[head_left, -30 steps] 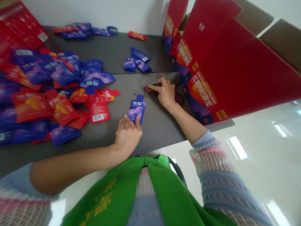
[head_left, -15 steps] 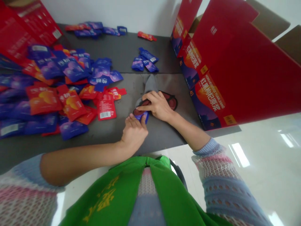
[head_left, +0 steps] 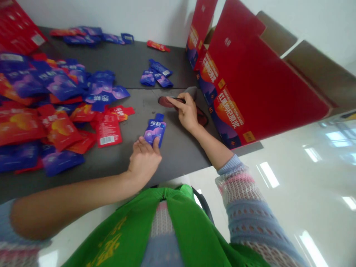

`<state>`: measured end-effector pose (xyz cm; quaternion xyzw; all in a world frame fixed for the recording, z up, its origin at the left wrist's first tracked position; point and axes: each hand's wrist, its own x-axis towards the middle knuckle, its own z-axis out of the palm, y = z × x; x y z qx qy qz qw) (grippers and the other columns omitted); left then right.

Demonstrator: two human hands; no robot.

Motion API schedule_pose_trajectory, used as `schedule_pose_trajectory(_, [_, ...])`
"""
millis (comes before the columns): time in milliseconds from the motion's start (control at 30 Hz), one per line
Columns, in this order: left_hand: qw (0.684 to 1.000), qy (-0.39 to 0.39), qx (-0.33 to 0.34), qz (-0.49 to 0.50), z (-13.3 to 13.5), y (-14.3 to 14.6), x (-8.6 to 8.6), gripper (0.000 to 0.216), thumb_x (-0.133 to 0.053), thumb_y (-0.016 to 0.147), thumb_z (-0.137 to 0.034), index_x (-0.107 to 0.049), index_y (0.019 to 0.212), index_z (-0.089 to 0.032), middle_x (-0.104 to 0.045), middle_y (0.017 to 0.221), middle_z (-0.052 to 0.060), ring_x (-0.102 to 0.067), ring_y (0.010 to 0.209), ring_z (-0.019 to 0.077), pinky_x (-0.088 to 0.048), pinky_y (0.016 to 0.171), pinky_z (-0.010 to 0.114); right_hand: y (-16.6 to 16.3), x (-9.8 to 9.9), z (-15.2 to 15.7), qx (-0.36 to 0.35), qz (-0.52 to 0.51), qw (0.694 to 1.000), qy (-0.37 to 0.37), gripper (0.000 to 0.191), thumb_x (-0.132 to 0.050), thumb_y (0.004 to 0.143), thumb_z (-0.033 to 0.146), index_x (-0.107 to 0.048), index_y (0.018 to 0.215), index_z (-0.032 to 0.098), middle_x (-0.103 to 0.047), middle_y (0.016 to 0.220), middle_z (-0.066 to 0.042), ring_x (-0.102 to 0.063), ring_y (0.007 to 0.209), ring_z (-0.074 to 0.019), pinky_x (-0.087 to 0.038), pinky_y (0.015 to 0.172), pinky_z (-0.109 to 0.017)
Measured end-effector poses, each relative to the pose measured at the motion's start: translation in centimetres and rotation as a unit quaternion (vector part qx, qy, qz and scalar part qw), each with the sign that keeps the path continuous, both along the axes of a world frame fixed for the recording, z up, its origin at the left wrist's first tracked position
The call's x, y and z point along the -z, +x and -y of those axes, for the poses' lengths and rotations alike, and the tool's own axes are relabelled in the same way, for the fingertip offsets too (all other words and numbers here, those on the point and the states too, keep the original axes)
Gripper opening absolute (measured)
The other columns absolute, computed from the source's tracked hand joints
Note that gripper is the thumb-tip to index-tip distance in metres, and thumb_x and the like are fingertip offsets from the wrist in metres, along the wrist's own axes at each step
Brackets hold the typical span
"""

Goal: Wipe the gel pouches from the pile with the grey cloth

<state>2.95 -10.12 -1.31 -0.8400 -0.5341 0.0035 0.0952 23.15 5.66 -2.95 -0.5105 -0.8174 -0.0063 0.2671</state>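
My left hand (head_left: 145, 158) is closed on the lower end of a blue-purple spouted pouch (head_left: 155, 129), with the thumb and fingers on its bottom edge. The pouch lies printed side up on the grey table, its narrow neck pointing away from me. To its upper right, my right hand (head_left: 189, 112) grips a dark red, black-rimmed flat item (head_left: 166, 102), index finger stretched along it. I cannot make out its exact kind. Another part of it shows beyond the palm, and some grey cloth (head_left: 191, 91) lies behind the fingers.
A heap of red pouches (head_left: 59, 126) and blue pouches (head_left: 57, 79) covers the table's left side. Several blue pouches (head_left: 155, 74) lie farther back, near a single red pouch (head_left: 158, 46). Large open red cartons (head_left: 250, 74) line the right edge; another red carton (head_left: 18, 27) stands back left.
My right hand has lifted away from the pouch and moved up and right with the black-rimmed item and grey cloth. The pouch is now uncovered under my left hand. The view has shifted right.
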Motion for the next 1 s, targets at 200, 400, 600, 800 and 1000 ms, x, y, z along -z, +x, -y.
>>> schedule_pose_trajectory(200, [0.994, -0.01, -0.01, 0.107, -0.1, -0.3, 0.6, 0.052, -0.033, 0.092, -0.004, -0.061, 0.135, -0.001, -0.065, 0.119, 0.036, -0.069, 0.109, 0.0403, -0.053, 0.087, 0.059, -1.1, -0.9, 2.1, -0.126, 0.013, 0.992, 0.006, 0.044, -0.038, 0.1, 0.018, -0.065, 0.133, 0.032, -0.05, 0.125, -0.005, -0.045, 0.121, -0.0242, -0.037, 0.101, -0.041])
schedule_pose_trajectory(400, [0.997, -0.034, -0.014, 0.071, -0.1, 0.2, -0.5, 0.053, -0.028, 0.092, -0.002, -0.061, 0.133, 0.004, -0.061, 0.118, 0.042, -0.069, 0.107, 0.0427, -0.053, 0.085, 0.059, -3.1, -1.0, 4.1, -0.279, 0.105, 0.954, -0.038, 0.04, -0.042, 0.101, 0.021, -0.071, 0.122, 0.037, -0.053, 0.128, -0.006, -0.046, 0.115, -0.0265, -0.033, 0.092, -0.043])
schedule_pose_trajectory(600, [0.991, -0.044, -0.024, 0.122, 0.1, 0.1, -0.2, 0.056, -0.03, 0.09, -0.002, -0.054, 0.14, 0.003, -0.06, 0.126, 0.039, -0.067, 0.113, 0.0419, -0.049, 0.093, 0.063, -3.3, -0.9, 3.2, -0.23, 0.101, 0.967, -0.041, 0.039, -0.042, 0.101, 0.022, -0.072, 0.12, 0.038, -0.055, 0.126, -0.007, -0.046, 0.114, -0.0256, -0.033, 0.091, -0.042])
schedule_pose_trajectory(800, [0.998, -0.03, -0.041, 0.038, -0.3, 0.3, -0.6, 0.058, -0.035, 0.085, -0.005, -0.049, 0.138, 0.015, -0.059, 0.122, 0.044, -0.068, 0.107, 0.0434, -0.052, 0.084, 0.055, -2.2, -0.6, 1.3, -0.044, 0.11, 0.99, -0.071, 0.04, -0.042, 0.101, 0.026, -0.063, 0.134, 0.032, -0.056, 0.123, -0.009, -0.046, 0.113, -0.0289, -0.037, 0.096, -0.046])
schedule_pose_trajectory(1000, [0.998, -0.051, -0.041, -0.016, -0.3, 0.7, -1.3, 0.08, -0.052, 0.078, -0.022, -0.035, 0.141, 0.024, -0.054, 0.125, 0.048, -0.064, 0.11, 0.0466, -0.046, 0.091, 0.052, 0.5, 0.8, -0.4, -0.042, -0.012, 0.999, -0.029, 0.04, -0.041, 0.102, 0.03, -0.062, 0.136, 0.031, -0.056, 0.116, -0.007, -0.05, 0.111, -0.0247, -0.043, 0.095, -0.041])
